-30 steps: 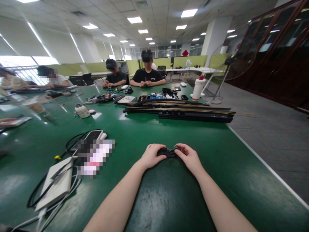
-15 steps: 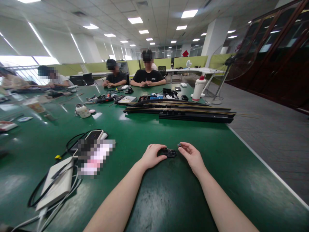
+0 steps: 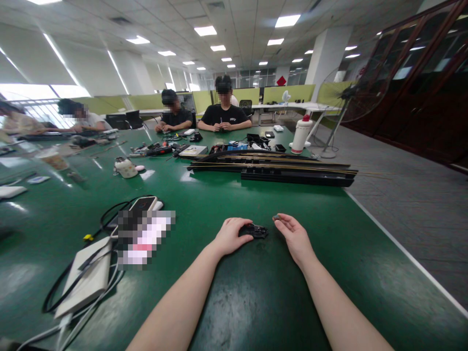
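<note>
A small black part with fine metal pieces on top [image 3: 259, 231] lies on the green table. My left hand [image 3: 231, 235] grips its left end between thumb and fingers, hiding that end. To the right of the part, a short distance away, my right hand [image 3: 293, 234] pinches a tiny grey piece [image 3: 277, 217] at its fingertips. That piece is too small for me to tell its kind. The grey piece and the black part are apart.
Long black rails with thin brass-coloured rods [image 3: 292, 173] lie across the table ahead. Left are a phone [image 3: 143, 207], a white power bank [image 3: 87, 280] and cables. Beyond stand a white bottle [image 3: 302, 136] and several tools; several people sit around the table.
My right hand has shifted slightly right with the grey piece, widening its gap from the black part. The left hand and the black part have stayed in place.
</note>
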`<state>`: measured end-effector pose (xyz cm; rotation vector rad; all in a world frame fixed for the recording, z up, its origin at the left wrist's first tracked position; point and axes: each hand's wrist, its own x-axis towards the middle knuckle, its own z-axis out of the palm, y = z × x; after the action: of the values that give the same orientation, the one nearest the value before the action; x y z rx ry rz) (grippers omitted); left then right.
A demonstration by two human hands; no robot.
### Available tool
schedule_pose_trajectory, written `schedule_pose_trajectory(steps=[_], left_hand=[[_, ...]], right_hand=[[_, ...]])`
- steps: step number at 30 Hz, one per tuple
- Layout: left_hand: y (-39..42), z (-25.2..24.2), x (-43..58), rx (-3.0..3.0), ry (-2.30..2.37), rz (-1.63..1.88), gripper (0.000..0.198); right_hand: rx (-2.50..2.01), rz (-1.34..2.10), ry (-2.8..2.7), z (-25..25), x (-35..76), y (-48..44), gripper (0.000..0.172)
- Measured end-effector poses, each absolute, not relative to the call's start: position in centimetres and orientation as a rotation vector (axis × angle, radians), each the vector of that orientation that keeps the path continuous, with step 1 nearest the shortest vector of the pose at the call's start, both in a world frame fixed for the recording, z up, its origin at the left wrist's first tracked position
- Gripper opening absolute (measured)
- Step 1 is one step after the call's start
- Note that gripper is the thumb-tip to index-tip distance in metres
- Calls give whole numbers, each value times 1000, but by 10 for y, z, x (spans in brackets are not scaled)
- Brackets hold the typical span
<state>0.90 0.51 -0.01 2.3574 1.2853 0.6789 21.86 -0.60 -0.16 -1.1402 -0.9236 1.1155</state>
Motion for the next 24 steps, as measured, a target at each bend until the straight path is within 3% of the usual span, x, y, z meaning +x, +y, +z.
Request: schedule_pose_trajectory(steps=[24], left_hand=[[5,-1,9,2370,1294,663,39]], right_hand=[[-1116,1149,-882,-3,220,-6,40]])
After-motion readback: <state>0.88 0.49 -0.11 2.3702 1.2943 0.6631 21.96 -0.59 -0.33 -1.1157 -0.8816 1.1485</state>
